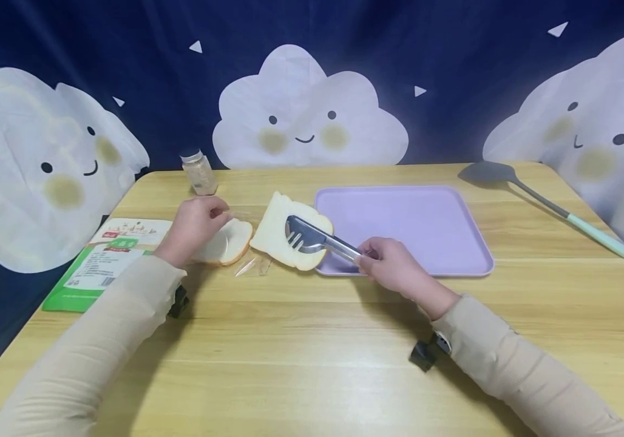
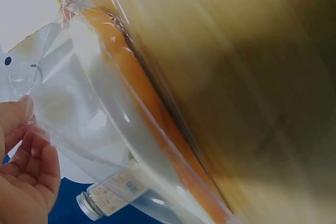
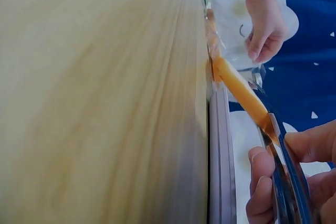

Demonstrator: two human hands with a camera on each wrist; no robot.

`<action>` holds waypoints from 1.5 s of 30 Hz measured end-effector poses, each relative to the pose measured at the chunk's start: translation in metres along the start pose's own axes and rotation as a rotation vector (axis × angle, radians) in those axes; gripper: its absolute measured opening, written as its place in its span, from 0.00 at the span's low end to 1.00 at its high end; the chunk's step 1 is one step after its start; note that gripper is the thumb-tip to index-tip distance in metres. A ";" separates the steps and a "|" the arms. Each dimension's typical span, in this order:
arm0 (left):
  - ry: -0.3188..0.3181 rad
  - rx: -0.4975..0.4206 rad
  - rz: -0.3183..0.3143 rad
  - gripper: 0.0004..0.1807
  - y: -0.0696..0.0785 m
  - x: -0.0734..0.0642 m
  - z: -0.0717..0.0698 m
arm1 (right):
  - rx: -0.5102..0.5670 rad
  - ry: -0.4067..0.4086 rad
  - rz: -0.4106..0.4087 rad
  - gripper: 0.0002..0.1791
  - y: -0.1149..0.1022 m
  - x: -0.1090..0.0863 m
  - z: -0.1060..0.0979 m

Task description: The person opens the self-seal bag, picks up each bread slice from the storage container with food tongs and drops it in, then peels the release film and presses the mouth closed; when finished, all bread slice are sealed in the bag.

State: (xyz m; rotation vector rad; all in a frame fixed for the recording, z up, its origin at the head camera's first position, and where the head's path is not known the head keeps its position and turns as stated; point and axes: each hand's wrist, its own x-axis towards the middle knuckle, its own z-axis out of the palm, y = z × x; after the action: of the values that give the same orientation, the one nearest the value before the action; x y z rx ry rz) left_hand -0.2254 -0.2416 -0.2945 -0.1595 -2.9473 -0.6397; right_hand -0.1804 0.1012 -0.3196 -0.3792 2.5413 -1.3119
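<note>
My right hand (image 1: 394, 267) grips the handle of metal tongs (image 1: 341, 247). A slice of white bread (image 1: 271, 233) is clamped between their ends; its right side overlaps the left edge of a lilac tray (image 1: 476, 243). In the right wrist view the slice (image 3: 241, 90) slopes, its far end low by the bag. My left hand (image 1: 194, 224) pinches the edge of a clear plastic bag (image 2: 58, 103) between thumb and fingertips and holds it raised. Another bread slice (image 1: 230, 243) lies inside that bag on the table, partly hidden by the left hand in the head view.
A green and white package (image 1: 99, 267) lies left, under the left forearm. Behind the left hand stands a small jar (image 1: 201, 176) with a silver lid. A spatula (image 1: 541, 200) with a mint handle lies at the right of the wooden table (image 1: 312, 364).
</note>
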 end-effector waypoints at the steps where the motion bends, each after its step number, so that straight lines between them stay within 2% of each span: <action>1: -0.002 -0.004 -0.008 0.11 0.000 0.000 0.000 | 0.001 -0.001 0.004 0.11 0.000 0.000 0.000; 6: 0.001 -0.047 -0.010 0.13 -0.004 -0.003 0.001 | 0.011 -0.011 0.015 0.11 -0.001 0.003 0.003; 17: 0.042 -0.167 0.081 0.07 -0.008 -0.004 0.000 | 0.008 0.013 0.055 0.11 -0.002 0.016 0.001; 21: 0.029 -0.264 0.027 0.10 -0.010 -0.005 0.001 | 0.017 0.014 0.053 0.12 -0.003 0.021 -0.001; 25: 0.024 -0.362 -0.044 0.14 -0.013 -0.008 0.001 | 0.043 -0.038 0.055 0.12 -0.004 0.020 -0.007; 31: 0.024 -0.454 -0.076 0.19 -0.013 -0.013 0.002 | 0.058 -0.052 0.021 0.10 -0.002 0.018 -0.022; 35: 0.032 -0.450 -0.095 0.20 -0.010 -0.014 0.007 | 0.136 -0.122 0.039 0.10 0.000 0.018 -0.025; 39: 0.049 -0.392 -0.089 0.16 -0.004 -0.014 0.018 | 0.209 -0.207 0.074 0.10 0.008 0.011 -0.026; 45: 0.095 -0.409 -0.046 0.12 0.001 -0.017 0.026 | 0.245 -0.227 0.103 0.11 0.019 -0.005 -0.032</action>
State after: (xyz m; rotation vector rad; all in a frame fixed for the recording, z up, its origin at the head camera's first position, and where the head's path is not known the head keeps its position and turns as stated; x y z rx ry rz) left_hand -0.2108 -0.2309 -0.3204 -0.0942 -2.6998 -1.2140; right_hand -0.1890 0.1382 -0.3167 -0.3218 2.1557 -1.4314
